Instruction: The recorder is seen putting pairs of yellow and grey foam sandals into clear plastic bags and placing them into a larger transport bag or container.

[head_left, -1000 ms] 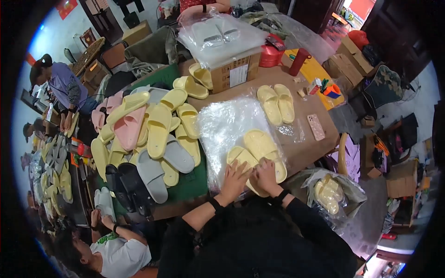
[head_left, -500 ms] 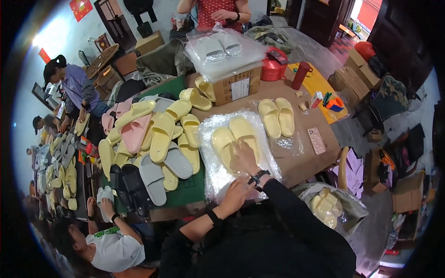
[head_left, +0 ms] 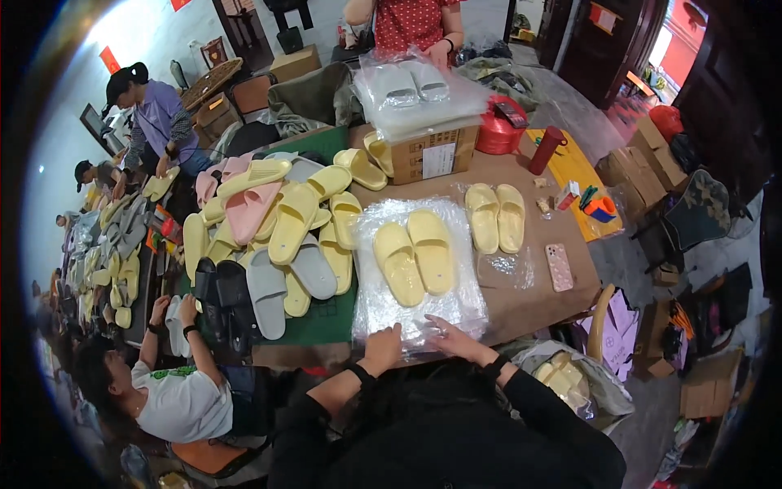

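Observation:
A pair of yellow slide slippers (head_left: pixel 415 254) lies side by side on a stack of clear plastic bags (head_left: pixel 372 301) in front of me. My left hand (head_left: pixel 381 350) is closed at the near left edge of the bags, fingers curled, pinching the plastic. At the near edge to the right, my right hand (head_left: pixel 456 338) rests with its fingers stretched over the film. Neither hand touches the slippers. A second yellow pair (head_left: pixel 497 218) sits right of the bags on the brown board. Left of the bags is a heap of yellow, pink, grey and black slippers (head_left: pixel 281 224).
Behind the bags stands a cardboard box (head_left: pixel 436 155) topped with bagged grey slippers. A red twine roll (head_left: pixel 500 130), red bottle (head_left: pixel 547 151) and phone (head_left: pixel 559 267) are to the right. An open sack (head_left: pixel 570 379) holds packed slippers. A co-worker (head_left: pixel 183 399) sits close at left.
My right hand has left the slippers and drawn back to the near edge of the bags. My left hand has moved down and left to the same edge. The view has shifted.

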### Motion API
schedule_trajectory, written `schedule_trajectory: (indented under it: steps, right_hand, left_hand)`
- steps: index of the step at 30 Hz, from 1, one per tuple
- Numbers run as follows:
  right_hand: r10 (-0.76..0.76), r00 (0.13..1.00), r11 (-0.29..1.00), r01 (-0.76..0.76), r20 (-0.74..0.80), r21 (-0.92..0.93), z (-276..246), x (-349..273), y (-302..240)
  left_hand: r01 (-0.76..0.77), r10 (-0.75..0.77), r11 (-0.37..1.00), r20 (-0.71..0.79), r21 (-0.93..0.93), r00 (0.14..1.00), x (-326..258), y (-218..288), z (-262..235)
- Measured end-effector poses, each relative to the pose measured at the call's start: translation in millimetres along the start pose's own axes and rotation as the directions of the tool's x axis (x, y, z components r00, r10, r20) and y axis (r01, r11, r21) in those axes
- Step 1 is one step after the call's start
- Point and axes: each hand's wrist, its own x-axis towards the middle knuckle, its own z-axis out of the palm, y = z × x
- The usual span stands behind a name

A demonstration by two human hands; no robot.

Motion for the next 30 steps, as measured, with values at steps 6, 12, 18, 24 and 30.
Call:
schedule_trajectory:
  steps: [6, 12, 18, 24, 30]
  right_hand:
    - [0.202, 0.965, 0.855, -0.257, 0.167, 0.451, -4.5, 17.3, -13.7]
    - [0.008, 0.997, 0.738, -0.061, 0.081, 0.672, -8.4, 30.6, -52.2]
    - [-0.100, 0.992, 0.661, 0.011, 0.074, 0.750, -3.3, 45.7, -92.8]
    - [-0.083, 0.993, 0.652, -0.009, 0.084, 0.758, 2.0, 43.6, -88.4]
    - [0.197, 0.971, 0.765, -0.238, 0.134, 0.598, 4.3, 16.7, -65.8]
  left_hand:
    - [-0.012, 0.011, 1.000, -0.117, -0.008, 0.993, -4.0, 10.4, -7.7]
    - [0.172, -0.302, 0.942, -0.508, -0.287, 0.807, -12.4, 3.2, 12.8]
    - [0.099, -0.422, 0.349, -0.062, -0.932, 0.905, 14.2, 5.3, 52.8]
    - [0.356, -0.247, 0.035, 0.337, -0.934, 0.909, 21.8, 32.9, -3.8]
    - [0.159, -0.236, -0.293, 0.233, -0.943, 0.943, 29.6, 5.8, 35.5]
